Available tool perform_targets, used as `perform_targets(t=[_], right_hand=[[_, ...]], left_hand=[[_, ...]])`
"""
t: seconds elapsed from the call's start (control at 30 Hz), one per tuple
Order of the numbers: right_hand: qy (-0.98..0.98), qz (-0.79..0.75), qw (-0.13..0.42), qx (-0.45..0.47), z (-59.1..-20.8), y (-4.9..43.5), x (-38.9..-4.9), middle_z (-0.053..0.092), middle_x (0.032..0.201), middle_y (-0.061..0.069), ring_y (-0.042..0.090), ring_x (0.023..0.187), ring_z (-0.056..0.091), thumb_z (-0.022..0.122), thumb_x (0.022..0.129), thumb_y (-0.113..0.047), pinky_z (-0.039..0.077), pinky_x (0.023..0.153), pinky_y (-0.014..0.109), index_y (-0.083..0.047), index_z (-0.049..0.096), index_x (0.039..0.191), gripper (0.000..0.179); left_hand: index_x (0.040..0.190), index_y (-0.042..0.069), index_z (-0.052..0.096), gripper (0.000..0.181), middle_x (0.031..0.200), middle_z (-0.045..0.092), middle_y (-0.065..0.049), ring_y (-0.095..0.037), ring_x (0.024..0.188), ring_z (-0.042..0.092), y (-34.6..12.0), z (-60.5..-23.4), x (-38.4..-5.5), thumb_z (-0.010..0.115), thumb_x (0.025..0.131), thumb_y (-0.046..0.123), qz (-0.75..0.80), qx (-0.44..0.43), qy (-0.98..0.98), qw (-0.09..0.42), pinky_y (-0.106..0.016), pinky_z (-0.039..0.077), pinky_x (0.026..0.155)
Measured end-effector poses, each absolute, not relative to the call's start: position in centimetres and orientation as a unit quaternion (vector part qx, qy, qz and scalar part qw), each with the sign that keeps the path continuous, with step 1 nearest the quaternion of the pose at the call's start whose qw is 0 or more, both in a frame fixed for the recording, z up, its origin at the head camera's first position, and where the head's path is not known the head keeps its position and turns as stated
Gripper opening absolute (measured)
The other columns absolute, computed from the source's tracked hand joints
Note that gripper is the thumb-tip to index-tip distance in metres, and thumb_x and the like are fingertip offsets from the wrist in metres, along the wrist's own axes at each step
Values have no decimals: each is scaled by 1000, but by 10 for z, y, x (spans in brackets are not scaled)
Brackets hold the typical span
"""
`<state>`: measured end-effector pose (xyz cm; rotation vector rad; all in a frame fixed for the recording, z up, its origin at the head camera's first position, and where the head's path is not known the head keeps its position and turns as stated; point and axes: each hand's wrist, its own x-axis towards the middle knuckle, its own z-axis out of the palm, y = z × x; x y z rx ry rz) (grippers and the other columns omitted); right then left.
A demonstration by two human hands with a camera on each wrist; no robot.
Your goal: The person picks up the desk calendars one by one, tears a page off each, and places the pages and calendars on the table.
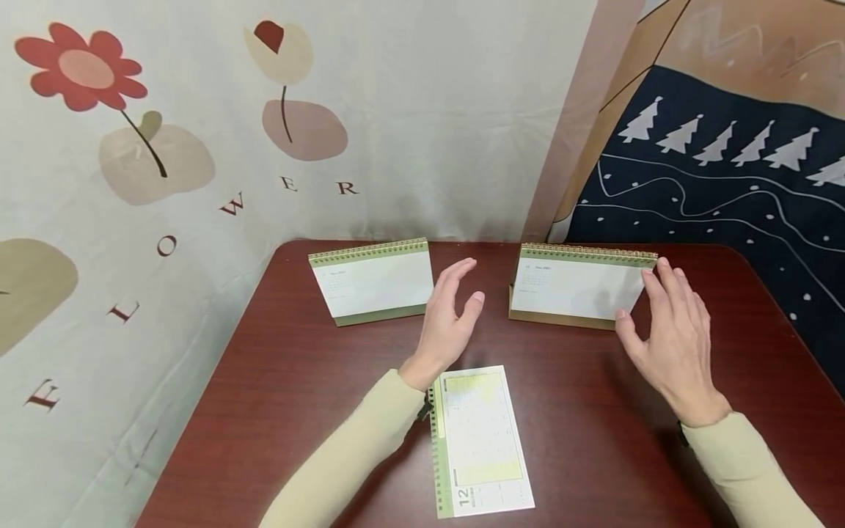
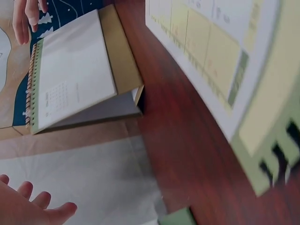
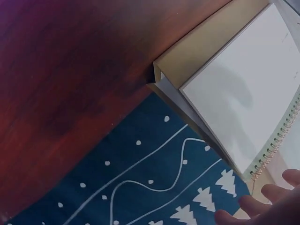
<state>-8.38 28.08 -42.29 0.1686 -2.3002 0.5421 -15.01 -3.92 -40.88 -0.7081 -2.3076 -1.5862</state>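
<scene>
Two desk calendars with spiral tops stand on the table: a left one (image 1: 376,282) and a right one (image 1: 574,286). My left hand (image 1: 445,319) hovers with loosely extended fingers, overlapping the left calendar's right edge in the head view. Beside the right end of the right calendar, my right hand (image 1: 676,341) has its fingers spread and thumb apart, holding nothing. In the right wrist view its fingers (image 3: 253,206) show close to the calendar's spiral corner. A spiral-bound calendar pad (image 1: 485,440), marked 12, lies flat below my left wrist.
The dark red-brown table (image 1: 297,425) has its far edge against a pale cloth (image 1: 429,132) printed with flowers and letters. On the right hangs a dark blue cloth (image 1: 719,198) with white trees. My left sleeve (image 1: 350,447) passes left of the flat pad.
</scene>
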Motion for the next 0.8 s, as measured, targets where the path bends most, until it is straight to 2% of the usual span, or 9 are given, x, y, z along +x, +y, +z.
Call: perform_targets(t=[0.2,0.37,0.57,0.67,0.8], right_hand=[[-906,267,328,25,-421,286,-83,36,164,17,44,148,33,64,92,-27,25,116,68,0,44,154,71],[-903,338,264,-19,-419,288,-81,27,169,12,39,152,28,61,99,-24,24,118,64,-6,29,163,74],[-901,371,221,-45,-419,288,-81,22,170,14,39,153,24,56,103,-25,23,118,65,-10,19,166,75],[-898,388,203,-46,-420,287,-81,19,170,17,42,153,23,56,104,-27,21,119,65,-9,16,167,76],[-885,428,176,-52,-421,284,-82,16,171,15,44,151,27,54,106,-28,25,116,66,-10,11,167,77]], left_hand=[[152,9,47,48,149,54,-11,-20,139,50,-23,-416,-155,56,105,13,-612,-211,-759,69,-39,40,114],[152,9,45,48,142,59,-15,-24,133,57,-12,-421,-163,55,106,9,-676,-169,-717,19,-35,44,111],[152,11,48,47,147,56,-13,-32,137,53,-6,-427,-169,57,106,13,-661,-157,-733,-38,-38,44,111],[154,12,46,49,152,52,-15,-32,140,50,-3,-430,-172,56,107,15,-645,-167,-742,-68,-40,43,112],[155,13,47,48,153,52,-14,-27,140,51,1,-433,-176,55,108,14,-634,-172,-748,-97,-39,43,112]])
